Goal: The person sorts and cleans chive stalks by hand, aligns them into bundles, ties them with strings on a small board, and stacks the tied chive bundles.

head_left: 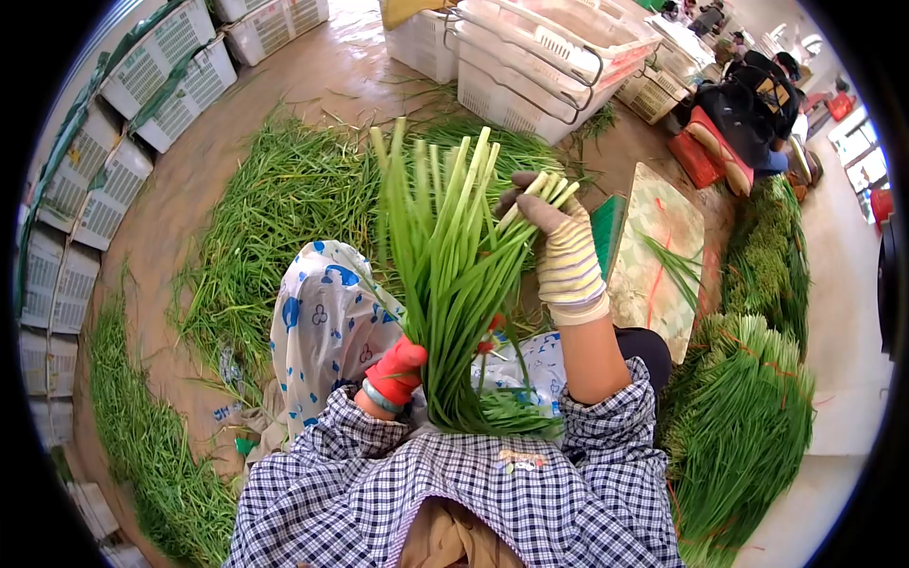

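A bunch of garlic chives (473, 275) stands up in front of my chest, pale stalk ends at the top and leaves bending down to my lap. My left hand (396, 372), in a red glove, is closed around the bunch's lower left side; some of its fingers are hidden behind the leaves. Up at the right, my right hand (559, 227), in a striped glove with grey fingertips, grips several stalks near their pale ends. These stalks slant away from the rest of the bunch. A blue-patterned plastic cover (317, 308) lies over my legs.
Loose green leaves (275, 237) pile on the floor ahead and left. Tied chive bundles (743, 417) stack at right, beside a patterned board (658, 256) with a few leaves. White crates (530, 85) stand ahead; more crates (161, 71) line the left. Another person (748, 104) sits far right.
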`<state>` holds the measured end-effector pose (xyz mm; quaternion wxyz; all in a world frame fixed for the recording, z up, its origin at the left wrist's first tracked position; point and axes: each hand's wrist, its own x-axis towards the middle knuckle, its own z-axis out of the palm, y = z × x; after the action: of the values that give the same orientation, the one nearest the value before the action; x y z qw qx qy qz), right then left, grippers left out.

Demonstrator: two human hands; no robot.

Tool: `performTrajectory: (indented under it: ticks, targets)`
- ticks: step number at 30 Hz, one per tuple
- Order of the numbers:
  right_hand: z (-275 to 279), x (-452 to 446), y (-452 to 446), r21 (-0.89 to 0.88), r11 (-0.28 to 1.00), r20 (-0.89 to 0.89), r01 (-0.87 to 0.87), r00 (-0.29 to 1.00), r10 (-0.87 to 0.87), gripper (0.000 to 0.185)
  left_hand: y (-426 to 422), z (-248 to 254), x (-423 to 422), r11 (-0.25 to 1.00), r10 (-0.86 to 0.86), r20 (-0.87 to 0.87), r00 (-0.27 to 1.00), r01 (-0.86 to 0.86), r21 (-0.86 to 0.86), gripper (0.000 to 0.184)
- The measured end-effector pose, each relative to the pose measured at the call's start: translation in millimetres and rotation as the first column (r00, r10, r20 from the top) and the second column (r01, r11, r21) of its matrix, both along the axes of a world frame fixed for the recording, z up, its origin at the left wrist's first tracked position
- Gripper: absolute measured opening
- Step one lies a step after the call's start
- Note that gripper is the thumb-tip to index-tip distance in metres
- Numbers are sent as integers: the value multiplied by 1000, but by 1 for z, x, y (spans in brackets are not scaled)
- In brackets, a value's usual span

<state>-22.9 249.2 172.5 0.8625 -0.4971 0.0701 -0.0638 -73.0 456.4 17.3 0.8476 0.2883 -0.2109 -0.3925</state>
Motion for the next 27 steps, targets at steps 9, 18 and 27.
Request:
performTrajectory:
  ticks: [9, 18, 27]
  targets:
    - [-13, -9, -12, -119, 993, -44, 27, 998, -33, 21, 9, -4, 15, 995, 81, -294, 953, -93, -28, 84]
    - [-4, -1, 12, -255, 966, -77, -28, 997, 9, 17, -28, 76, 69, 918, 202, 102, 974, -225, 326, 61]
    - [-19, -11, -16, -135, 961, -26, 240, 969, -246, 11, -6, 54, 67, 921, 323, -242, 915, -362, -143, 75]
